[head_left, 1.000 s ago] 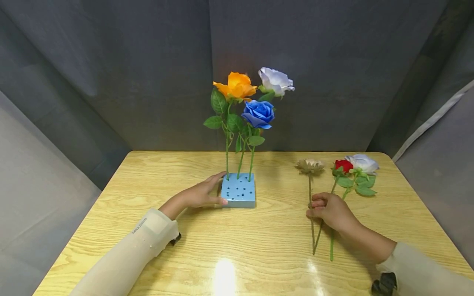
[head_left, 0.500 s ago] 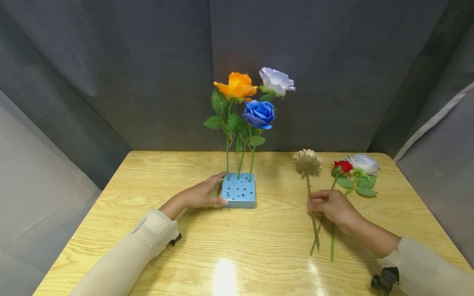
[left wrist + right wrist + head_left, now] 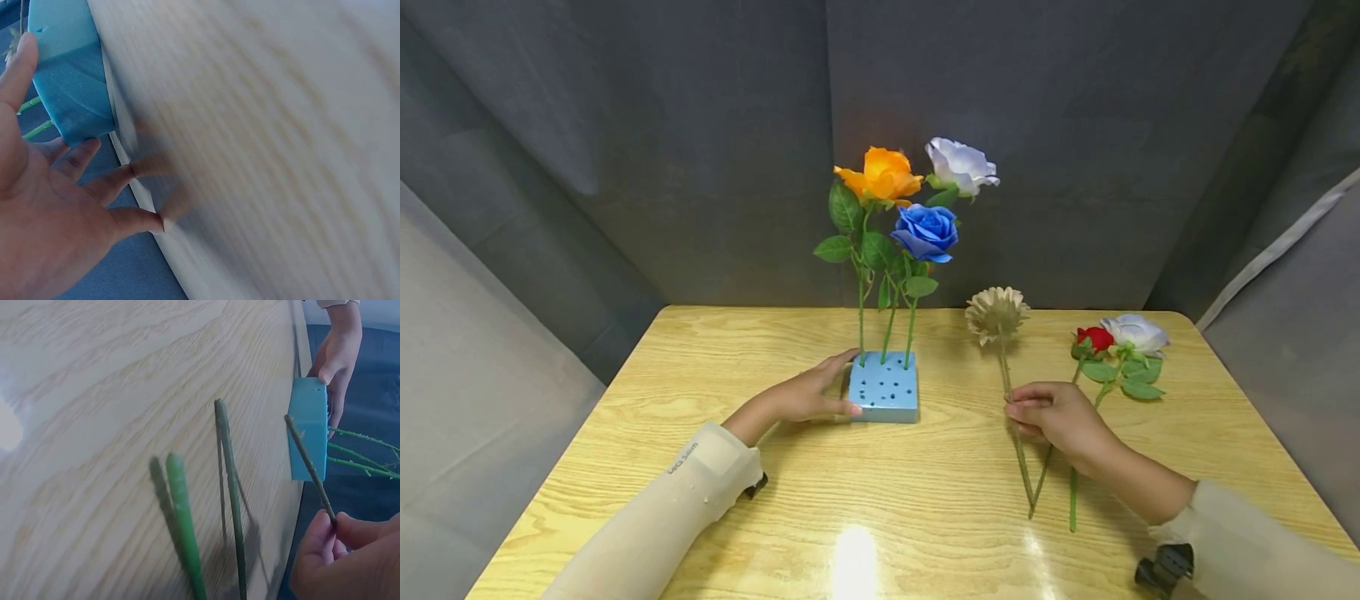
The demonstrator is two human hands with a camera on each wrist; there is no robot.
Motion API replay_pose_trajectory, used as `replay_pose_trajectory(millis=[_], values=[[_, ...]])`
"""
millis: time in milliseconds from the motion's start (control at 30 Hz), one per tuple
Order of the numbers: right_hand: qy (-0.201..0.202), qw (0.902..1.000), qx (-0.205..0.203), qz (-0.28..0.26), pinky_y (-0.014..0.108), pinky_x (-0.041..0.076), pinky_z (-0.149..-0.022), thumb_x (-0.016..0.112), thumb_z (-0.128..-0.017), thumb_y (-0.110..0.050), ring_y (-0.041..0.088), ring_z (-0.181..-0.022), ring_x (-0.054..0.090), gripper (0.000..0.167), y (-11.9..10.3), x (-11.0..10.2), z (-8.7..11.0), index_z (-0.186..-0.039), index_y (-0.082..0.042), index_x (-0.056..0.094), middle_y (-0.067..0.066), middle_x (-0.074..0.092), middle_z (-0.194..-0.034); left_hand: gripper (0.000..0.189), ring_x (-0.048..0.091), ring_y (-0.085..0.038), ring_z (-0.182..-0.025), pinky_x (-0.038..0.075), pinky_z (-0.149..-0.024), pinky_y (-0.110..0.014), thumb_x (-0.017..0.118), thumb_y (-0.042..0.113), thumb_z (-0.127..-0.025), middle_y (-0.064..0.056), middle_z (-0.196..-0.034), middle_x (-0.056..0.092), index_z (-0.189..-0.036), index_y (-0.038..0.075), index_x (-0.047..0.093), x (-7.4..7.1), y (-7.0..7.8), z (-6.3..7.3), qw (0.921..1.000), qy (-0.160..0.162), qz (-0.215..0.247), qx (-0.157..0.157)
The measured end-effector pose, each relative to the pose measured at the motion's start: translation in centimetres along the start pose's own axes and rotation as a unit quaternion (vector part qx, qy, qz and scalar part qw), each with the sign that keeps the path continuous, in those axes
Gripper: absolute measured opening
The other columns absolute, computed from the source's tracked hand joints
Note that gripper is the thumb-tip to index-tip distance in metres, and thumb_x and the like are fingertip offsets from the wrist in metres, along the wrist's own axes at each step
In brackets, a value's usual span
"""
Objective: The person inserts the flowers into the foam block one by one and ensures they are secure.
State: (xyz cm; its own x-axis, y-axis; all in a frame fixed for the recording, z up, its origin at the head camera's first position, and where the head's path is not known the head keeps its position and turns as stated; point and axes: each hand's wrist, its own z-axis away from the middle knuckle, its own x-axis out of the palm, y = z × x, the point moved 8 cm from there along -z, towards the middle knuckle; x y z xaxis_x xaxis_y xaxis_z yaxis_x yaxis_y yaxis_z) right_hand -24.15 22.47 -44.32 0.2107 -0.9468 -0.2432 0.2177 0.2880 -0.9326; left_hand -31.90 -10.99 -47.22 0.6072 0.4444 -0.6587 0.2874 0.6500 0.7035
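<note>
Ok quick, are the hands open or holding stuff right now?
Left hand: holding the block.
Right hand: holding the beige flower by its stem.

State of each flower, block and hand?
Blue block: partly filled, three flowers
Orange flower: upright in block
Blue flower: upright in block
Planted white flower: upright
Beige flower: held by stem
Red flower: lying down
Loose white flower: lying down
Left hand: holding block
Right hand: pinching beige flower

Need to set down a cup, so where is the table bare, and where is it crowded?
Bare: the table in front of the blue block, between the left sleeve and the held beige flower; also the back-left corner, beyond the left hand. Crowded: the right side, with the right hand, red rose and lying white rose.
</note>
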Motion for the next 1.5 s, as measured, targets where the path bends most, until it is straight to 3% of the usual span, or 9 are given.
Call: replay_pose_trajectory(millis=[200, 533, 800, 967, 1200, 1300, 1500], values=[[0.011, 0.9999, -0.002, -0.01, 0.026, 0.061, -0.079, 0.063, -0.102, -0.005, 0.014, -0.094, 0.073, 0.038, -0.4, 0.6, -0.2, -0.132, 0.017, 0.056, 0.02, 0.072, -0.116, 0.107, 0.014, -0.037, -0.157, 0.021, -0.123, -0.061, 0.074, 0.051, -0.092, -0.013, -0.172, 0.012, -0.168, 0.027, 0.002, 0.0, 0.1, 0.0, 1.0, 0.002, -0.003, 0.001], [0.011, 0.9983, -0.023, -0.052, 0.027, 0.061, -0.079, 0.065, -0.1, -0.001, 0.01, -0.091, 0.073, 0.034, -1.6, 2.0, 0.0, -0.127, 0.018, 0.058, 0.011, 0.075, -0.106, 0.107, 0.014, -0.038, -0.157, 0.021, -0.123, -0.061, 0.074, 0.051, -0.092, -0.012, -0.172, 0.012, -0.168, 0.028, 0.001, 0.1, -0.1, -0.1, 1.0, 0.002, -0.007, 0.001], [0.016, 0.9969, -0.053, -0.056, 0.029, 0.061, -0.083, 0.064, -0.101, 0.0, 0.008, -0.09, 0.073, 0.028, -2.1, 2.5, 0.2, -0.122, 0.017, 0.059, 0.01, 0.074, -0.101, 0.108, 0.014, -0.039, -0.157, 0.021, -0.123, -0.062, 0.074, 0.052, -0.092, -0.013, -0.172, 0.012, -0.168, 0.026, 0.001, 0.1, -0.2, -0.1, 1.0, 0.002, -0.008, 0.002], [0.033, 0.9952, -0.081, -0.042, 0.03, 0.061, -0.083, 0.067, -0.1, -0.003, 0.013, -0.092, 0.073, 0.027, -2.7, 2.6, 0.5, -0.119, 0.016, 0.061, 0.008, 0.073, -0.097, 0.108, 0.014, -0.039, -0.157, 0.021, -0.122, -0.062, 0.073, 0.053, -0.092, -0.013, -0.172, 0.011, -0.168, 0.025, 0.002, 0.1, -0.3, -0.2, 0.9999, 0.003, -0.011, 0.001], [0.052, 0.9916, -0.118, -0.002, 0.035, 0.062, -0.083, 0.068, -0.098, -0.002, 0.021, -0.092, 0.074, 0.018, -3.3, 3.2, 1.1, -0.112, 0.011, 0.067, 0.022, 0.072, -0.102, 0.108, 0.014, -0.039, -0.157, 0.021, -0.122, -0.062, 0.074, 0.054, -0.092, -0.013, -0.172, 0.012, -0.168, 0.027, 0.002, 0.0, -0.2, -0.2, 1.0, 0.004, -0.009, 0.001], [0.055, 0.9897, -0.131, 0.015, 0.039, 0.061, -0.085, 0.069, -0.097, -0.001, 0.021, -0.091, 0.074, 0.017, -3.5, 3.6, 1.3, -0.111, 0.01, 0.068, 0.022, 0.072, -0.103, 0.108, 0.014, -0.039, -0.157, 0.021, -0.122, -0.062, 0.074, 0.053, -0.092, -0.013, -0.172, 0.013, -0.168, 0.026, 0.002, 0.0, -0.2, -0.2, 1.0, 0.004, -0.008, 0.002], [0.057, 0.9843, -0.165, 0.028, 0.035, 0.062, -0.083, 0.071, -0.096, 0.0, 0.018, -0.091, 0.075, 0.015, -4.3, 4.5, 1.5, -0.108, 0.008, 0.071, 0.02, 0.074, -0.101, 0.108, 0.014, -0.039, -0.157, 0.021, -0.122, -0.062, 0.073, 0.052, -0.093, -0.013, -0.172, 0.012, -0.168, 0.023, 0.001, 0.0, -0.2, -0.1, 0.9999, 0.003, -0.012, 0.002]])
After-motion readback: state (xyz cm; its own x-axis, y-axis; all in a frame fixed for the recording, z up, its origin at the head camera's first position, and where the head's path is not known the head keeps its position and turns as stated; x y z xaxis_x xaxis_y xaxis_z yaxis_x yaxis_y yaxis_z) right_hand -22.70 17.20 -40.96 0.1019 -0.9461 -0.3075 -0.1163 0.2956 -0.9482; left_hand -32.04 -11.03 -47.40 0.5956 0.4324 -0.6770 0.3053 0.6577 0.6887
